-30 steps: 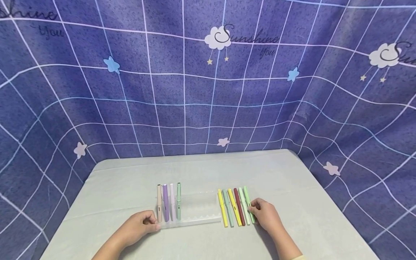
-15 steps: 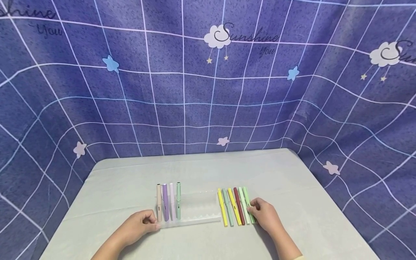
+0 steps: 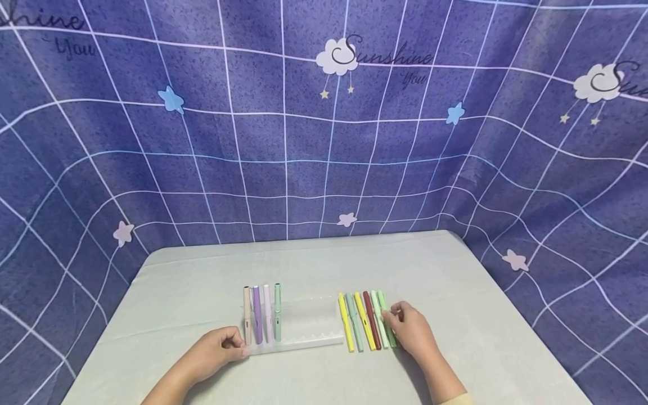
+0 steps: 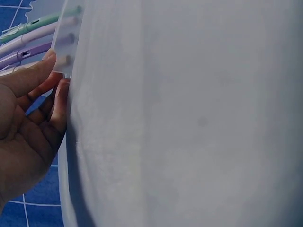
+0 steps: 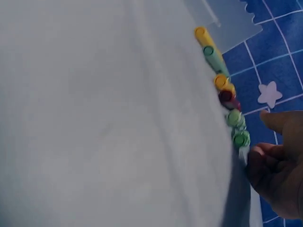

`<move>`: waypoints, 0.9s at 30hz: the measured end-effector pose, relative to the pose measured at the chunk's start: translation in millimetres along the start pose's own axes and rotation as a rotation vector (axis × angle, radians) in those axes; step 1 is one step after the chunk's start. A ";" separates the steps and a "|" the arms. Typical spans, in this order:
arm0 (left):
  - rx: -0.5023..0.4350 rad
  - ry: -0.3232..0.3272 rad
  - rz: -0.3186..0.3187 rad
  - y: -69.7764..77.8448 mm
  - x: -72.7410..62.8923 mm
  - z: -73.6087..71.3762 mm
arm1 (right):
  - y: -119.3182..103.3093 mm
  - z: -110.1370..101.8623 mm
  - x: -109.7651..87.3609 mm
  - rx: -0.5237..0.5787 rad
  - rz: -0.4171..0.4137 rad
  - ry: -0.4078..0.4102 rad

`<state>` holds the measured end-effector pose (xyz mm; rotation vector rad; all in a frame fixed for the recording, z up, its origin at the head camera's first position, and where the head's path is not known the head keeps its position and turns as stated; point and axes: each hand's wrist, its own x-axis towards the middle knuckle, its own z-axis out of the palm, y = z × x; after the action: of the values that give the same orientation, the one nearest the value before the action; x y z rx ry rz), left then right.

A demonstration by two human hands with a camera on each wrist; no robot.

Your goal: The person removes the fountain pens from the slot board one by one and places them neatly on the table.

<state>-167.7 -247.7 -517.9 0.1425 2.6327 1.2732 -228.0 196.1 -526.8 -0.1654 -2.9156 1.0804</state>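
On the table (image 3: pixel 415 264), towards 6 o'clock in the head view, lies the rack (image 3: pixel 309 320). The left hand (image 3: pixel 216 353) clamps its 8 o'clock corner, and a firm hold there should stop it sliding. The right hand (image 3: pixel 411 333), at 3 o'clock of the 6 loose pens (image 3: pixel 364 319), has thumb and fingertips apart; contact is hard to tell. The 4 racked pens (image 3: pixel 268 315) rest towards 9 o'clock. The green pen (image 3: pixel 382 301), last at 3 o'clock, lies partly under the thumb: best pinched near its middle, sparing the pale pen (image 3: pixel 377 304) beside it. Since 1.0 s ago the right hand has shifted slightly towards 12 o'clock, its thumb reaching further across; rack and pens look unmoved.
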 end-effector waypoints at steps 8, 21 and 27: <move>0.003 0.000 -0.005 -1.6 -0.4 -0.1 | -43.2 5.5 -4.8 0.153 -0.217 -0.052; 0.004 -0.001 0.011 -2.6 -1.1 -1.7 | -111.2 53.5 -28.0 0.235 -0.436 -0.318; 0.009 0.005 0.011 -1.1 -0.9 -1.3 | -129.7 76.1 -29.1 0.183 -0.451 -0.332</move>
<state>-167.1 -249.5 -517.8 0.1564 2.6455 1.2671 -215.5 45.9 -499.7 0.7032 -2.8674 1.3765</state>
